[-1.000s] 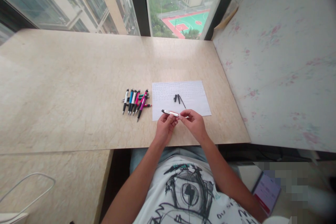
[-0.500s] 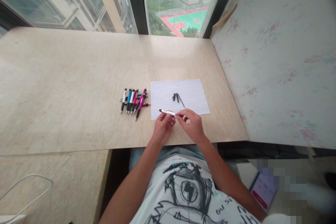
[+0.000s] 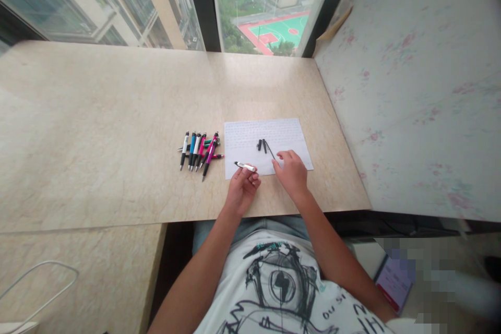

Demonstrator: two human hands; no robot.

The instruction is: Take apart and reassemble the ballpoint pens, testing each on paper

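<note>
My left hand (image 3: 242,189) pinches a white pen barrel (image 3: 247,167) with a black end, held slantwise over the lower left of a written sheet of paper (image 3: 242,138). Apart from it, my right hand (image 3: 293,173) rests low over the sheet's right part, thumb and forefinger spread around the near end of a thin black pen refill (image 3: 270,149). Whether those fingers touch the refill I cannot tell. Beside the refill on the paper lie a black tube-like pen part (image 3: 264,146) and a shorter black piece (image 3: 259,144).
Left of the paper lies a pile of several click pens (image 3: 198,151) in white, blue, pink, purple and green, some crossing others. The beige tabletop (image 3: 117,115) meets a window behind and a flowered wall (image 3: 410,88) at right. A white cable (image 3: 58,263) loops at lower left.
My right hand has left the white barrel and moved up and right to the refill's near end. My left hand keeps the barrel, shifted slightly left.
</note>
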